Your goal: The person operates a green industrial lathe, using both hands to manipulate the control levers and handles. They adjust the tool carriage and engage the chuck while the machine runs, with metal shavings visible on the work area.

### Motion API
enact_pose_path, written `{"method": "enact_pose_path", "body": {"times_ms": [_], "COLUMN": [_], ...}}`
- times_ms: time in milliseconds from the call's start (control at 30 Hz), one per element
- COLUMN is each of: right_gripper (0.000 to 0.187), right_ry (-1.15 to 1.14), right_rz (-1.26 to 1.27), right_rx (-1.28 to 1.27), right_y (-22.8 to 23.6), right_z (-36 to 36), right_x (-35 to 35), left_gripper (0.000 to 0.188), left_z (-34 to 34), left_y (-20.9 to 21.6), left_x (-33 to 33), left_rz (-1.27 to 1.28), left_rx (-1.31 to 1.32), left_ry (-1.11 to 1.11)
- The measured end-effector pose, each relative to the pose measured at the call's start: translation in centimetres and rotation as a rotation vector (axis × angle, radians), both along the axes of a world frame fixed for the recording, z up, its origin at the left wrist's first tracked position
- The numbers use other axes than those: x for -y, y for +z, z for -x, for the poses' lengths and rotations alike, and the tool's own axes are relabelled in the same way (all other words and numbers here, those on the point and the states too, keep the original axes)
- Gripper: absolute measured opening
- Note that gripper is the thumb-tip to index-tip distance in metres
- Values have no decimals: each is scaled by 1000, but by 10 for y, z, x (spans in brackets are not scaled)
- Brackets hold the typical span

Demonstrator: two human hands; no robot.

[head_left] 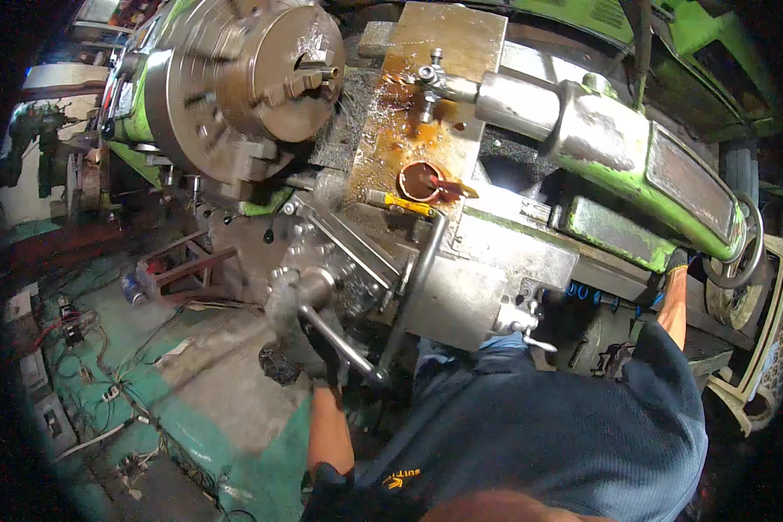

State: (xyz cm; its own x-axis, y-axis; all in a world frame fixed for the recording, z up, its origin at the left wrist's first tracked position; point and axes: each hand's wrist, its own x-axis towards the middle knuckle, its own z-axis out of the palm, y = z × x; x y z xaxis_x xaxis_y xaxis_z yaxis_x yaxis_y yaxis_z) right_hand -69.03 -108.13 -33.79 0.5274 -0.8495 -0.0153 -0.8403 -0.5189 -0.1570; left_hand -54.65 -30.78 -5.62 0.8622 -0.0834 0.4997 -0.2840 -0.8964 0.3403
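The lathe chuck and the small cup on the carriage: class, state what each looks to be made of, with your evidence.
Chuck: probably steel, bare grey-brown metal with a dull machined sheen and stepped jaws. Small cup: unclear, perhaps metal or plastic; rusty orange-brown, oil-stained, round open rim. Its coating hides the surface.

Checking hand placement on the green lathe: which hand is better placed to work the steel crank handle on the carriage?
Left. The gloved left hand already grips the steel crank handle on the carriage, while the right hand is far off at the grey tailstock handwheel.
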Motion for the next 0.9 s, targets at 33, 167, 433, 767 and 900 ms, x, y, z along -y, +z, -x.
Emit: {"method": "enact_pose_path", "body": {"times_ms": [33,167,433,767,900], "right_gripper": [34,36,39,45,47], "right_ry": [-51,-63,-162,-221,-234], "right_rz": [-22,-7,-13,-25,-30], "right_rx": [11,3,-5,16,23], "right_y": [-5,18,21,27,30], "right_z": [12,-19,17,22,18], "right_x": [-5,-10,-41,-73,-86], "left_gripper": [43,42,40,38,37], "left_z": [-4,5,-3,-5,-2], "left_y": [2,-3,-1,5,6], "left_x": [4,-8,-15,-24,-26], "left_rz": [-5,39,69,91,100], "left_rx": [4,-10,-12,5,7], "left_ry": [-33,-39,-146,-211,-241]}}
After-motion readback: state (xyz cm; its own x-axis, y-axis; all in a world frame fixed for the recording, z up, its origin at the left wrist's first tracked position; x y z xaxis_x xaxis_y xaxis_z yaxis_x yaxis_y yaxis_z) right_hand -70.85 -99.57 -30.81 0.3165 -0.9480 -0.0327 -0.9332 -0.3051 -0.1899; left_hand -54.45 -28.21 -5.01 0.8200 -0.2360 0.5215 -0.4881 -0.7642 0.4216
